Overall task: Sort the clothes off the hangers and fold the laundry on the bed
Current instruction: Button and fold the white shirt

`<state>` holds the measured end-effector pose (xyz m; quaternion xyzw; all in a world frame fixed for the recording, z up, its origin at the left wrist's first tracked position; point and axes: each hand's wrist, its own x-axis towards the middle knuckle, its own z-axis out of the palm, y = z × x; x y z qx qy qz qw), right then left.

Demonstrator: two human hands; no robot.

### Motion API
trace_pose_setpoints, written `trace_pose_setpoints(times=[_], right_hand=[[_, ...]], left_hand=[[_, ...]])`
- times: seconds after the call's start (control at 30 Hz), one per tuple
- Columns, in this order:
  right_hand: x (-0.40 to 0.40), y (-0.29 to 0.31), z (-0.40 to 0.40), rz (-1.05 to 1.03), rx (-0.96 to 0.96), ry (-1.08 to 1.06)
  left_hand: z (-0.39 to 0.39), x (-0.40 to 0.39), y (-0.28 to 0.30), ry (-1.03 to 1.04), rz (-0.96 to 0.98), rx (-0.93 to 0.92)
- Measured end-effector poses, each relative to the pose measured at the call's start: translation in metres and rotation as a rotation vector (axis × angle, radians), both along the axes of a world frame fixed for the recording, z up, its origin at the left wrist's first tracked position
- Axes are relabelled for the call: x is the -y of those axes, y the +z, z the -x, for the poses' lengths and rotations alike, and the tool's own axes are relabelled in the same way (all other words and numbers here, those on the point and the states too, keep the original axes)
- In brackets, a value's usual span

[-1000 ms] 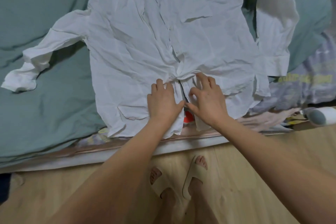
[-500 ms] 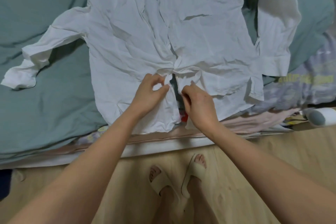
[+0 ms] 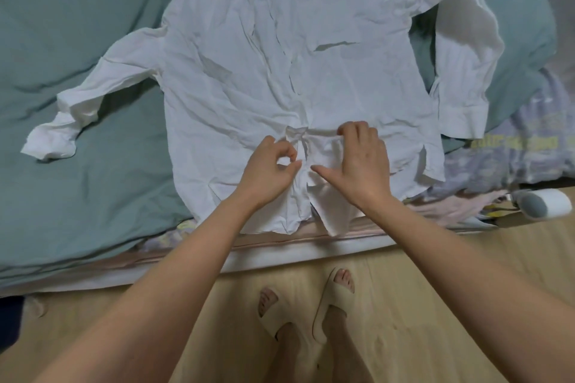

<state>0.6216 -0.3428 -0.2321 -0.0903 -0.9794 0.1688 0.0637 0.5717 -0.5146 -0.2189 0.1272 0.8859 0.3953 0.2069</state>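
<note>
A wrinkled white button shirt [image 3: 280, 50] lies front up on the bed, collar away from me, both sleeves spread out to the sides. My left hand [image 3: 267, 171] pinches the left front edge of the shirt between thumb and forefinger, near the hem. Just to its right, my right hand [image 3: 361, 162] holds the right front panel with curled fingertips, thumb stretched toward the opening. The two front edges gap slightly between my hands.
A teal duvet [image 3: 77, 40] covers the bed. Lilac printed fabric [image 3: 535, 146] and a pale pink garment [image 3: 451, 208] lie at the right edge. A white and grey roller-like object [image 3: 541, 204] sits on the wooden floor [image 3: 466, 258]. My sandalled feet [image 3: 311, 305] stand against the bed.
The view has tilted up, showing the collar. My right hand moved up and right along the front panel. My left hand still pinches the other front edge.
</note>
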Motion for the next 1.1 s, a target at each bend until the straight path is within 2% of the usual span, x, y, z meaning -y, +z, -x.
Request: trace_pose_setpoints(times=[0.1,0.17,0.27,0.33,0.43,0.5,0.57,0.63,0.7,0.8,0.83,0.9,0.97,1.03,1.1], right_hand=[[0.008,-0.026,0.013,-0.088,0.231,0.048],[0.006,-0.031,0.024,-0.052,0.193,0.000],[-0.012,-0.014,0.030,0.188,0.078,-0.088],[-0.025,0.005,0.023,0.405,0.039,-0.094],[-0.041,0.032,0.006,0.591,0.026,-0.116],[-0.047,0.032,0.001,0.643,0.060,-0.136],[-0.052,0.024,-0.003,0.606,0.187,-0.098],[-0.053,0.014,-0.006,0.467,0.388,0.044],[-0.050,0.005,-0.012,0.309,0.501,0.157],[-0.047,-0.004,-0.023,0.195,0.360,0.182],[-0.048,-0.007,-0.026,0.163,0.287,0.185],[-0.056,-0.014,-0.032,0.083,0.162,0.161],[-0.071,-0.018,-0.037,0.020,0.086,0.051],[-0.090,-0.020,-0.044,-0.033,0.088,-0.051],[-0.111,-0.021,-0.052,-0.102,0.144,-0.098]], left_hand=[[0.002,-0.004,-0.003,-0.042,0.060,-0.033],[0.003,-0.005,-0.002,-0.111,0.149,-0.113],[0.002,-0.016,0.001,-0.227,0.288,-0.276],[-0.004,-0.030,-0.005,-0.332,0.336,-0.283],[-0.016,-0.042,-0.018,-0.603,0.466,-0.047],[-0.019,-0.035,-0.020,-0.683,0.462,0.099],[-0.020,-0.019,-0.014,-0.701,0.438,0.206],[-0.021,0.000,-0.010,-0.707,0.474,0.283],[-0.026,0.014,-0.011,-0.591,0.484,0.169],[-0.033,0.015,-0.017,-0.242,0.355,-0.157],[-0.033,0.010,-0.021,-0.206,0.323,-0.230],[-0.033,-0.005,-0.031,-0.252,0.283,-0.358],[-0.033,-0.024,-0.036,-0.314,0.237,-0.494],[-0.033,-0.045,-0.038,-0.390,0.218,-0.640],[-0.034,-0.068,-0.038,-0.526,0.286,-0.702]])
